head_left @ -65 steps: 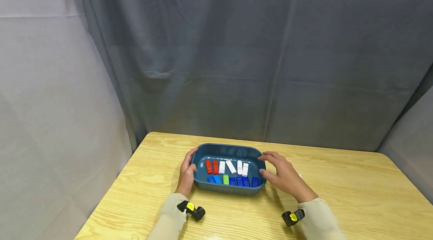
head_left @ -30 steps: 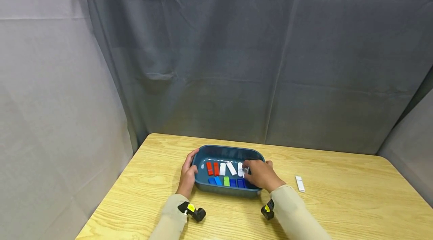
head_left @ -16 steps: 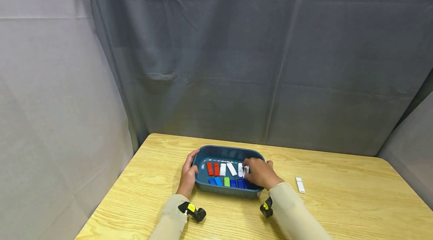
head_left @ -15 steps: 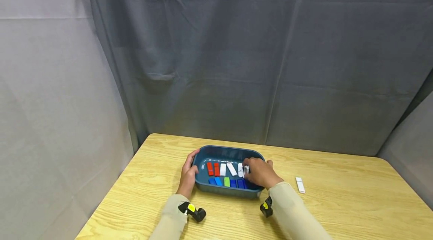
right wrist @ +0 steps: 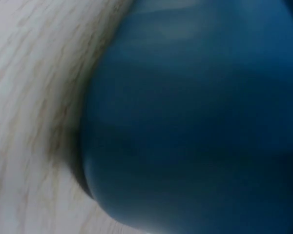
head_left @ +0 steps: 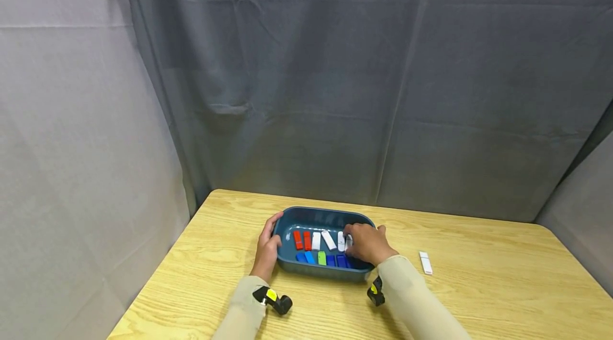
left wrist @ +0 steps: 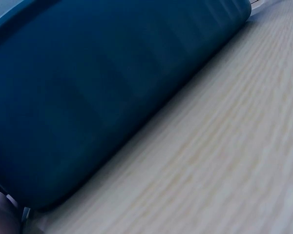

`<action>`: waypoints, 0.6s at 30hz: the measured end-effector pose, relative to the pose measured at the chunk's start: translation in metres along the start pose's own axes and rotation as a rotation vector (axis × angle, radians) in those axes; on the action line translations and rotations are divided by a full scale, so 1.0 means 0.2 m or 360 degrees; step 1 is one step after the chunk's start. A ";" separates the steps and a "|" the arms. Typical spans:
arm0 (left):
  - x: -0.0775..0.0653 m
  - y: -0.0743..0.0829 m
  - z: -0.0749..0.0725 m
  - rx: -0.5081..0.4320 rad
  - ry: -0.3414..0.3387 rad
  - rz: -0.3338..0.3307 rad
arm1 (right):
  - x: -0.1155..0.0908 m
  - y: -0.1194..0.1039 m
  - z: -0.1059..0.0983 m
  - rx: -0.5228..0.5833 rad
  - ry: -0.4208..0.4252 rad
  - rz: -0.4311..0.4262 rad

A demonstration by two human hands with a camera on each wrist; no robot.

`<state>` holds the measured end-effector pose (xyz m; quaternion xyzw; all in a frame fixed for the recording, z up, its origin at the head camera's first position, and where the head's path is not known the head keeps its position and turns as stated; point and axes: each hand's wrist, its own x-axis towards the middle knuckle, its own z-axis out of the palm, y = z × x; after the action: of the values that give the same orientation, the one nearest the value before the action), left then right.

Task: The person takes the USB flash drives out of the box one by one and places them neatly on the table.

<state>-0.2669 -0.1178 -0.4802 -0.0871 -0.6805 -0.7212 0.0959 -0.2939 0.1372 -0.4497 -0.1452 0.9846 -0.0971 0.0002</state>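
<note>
In the head view a dark blue tub sits on the table, and my left hand grips its left end, thumb over the rim. My right hand reaches over the right end, its finger and thumb pinching a white USB stick at the end of the back row. That row also has red USB sticks and more white USB sticks. Along the front lie blue USB sticks and a green USB stick. Both wrist views show mostly the tub's outer wall.
Another white USB stick lies on the wooden table, right of the tub. A grey curtain hangs behind the table's back edge, with pale cloth along the left side.
From beside the right rim my right hand has moved left into the tub onto the end white USB stick, uncovering the one on the table. It then stays nearly still; the left hand keeps its grip.
</note>
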 end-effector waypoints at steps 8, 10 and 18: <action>0.01 0.00 0.00 -0.0005 -0.0006 0.0003 | 0.00 0.00 0.00 -0.0029 -0.0029 0.0018; 0.01 0.00 0.00 -0.0007 -0.0004 0.0018 | 0.00 0.00 0.00 -0.0030 -0.0025 0.0021; 0.01 -0.01 0.00 -0.0029 -0.0009 0.0011 | 0.00 0.00 0.00 -0.0045 -0.0006 0.0020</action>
<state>-0.2686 -0.1184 -0.4810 -0.0924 -0.6738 -0.7268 0.0958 -0.2928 0.1367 -0.4491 -0.1393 0.9868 -0.0829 0.0007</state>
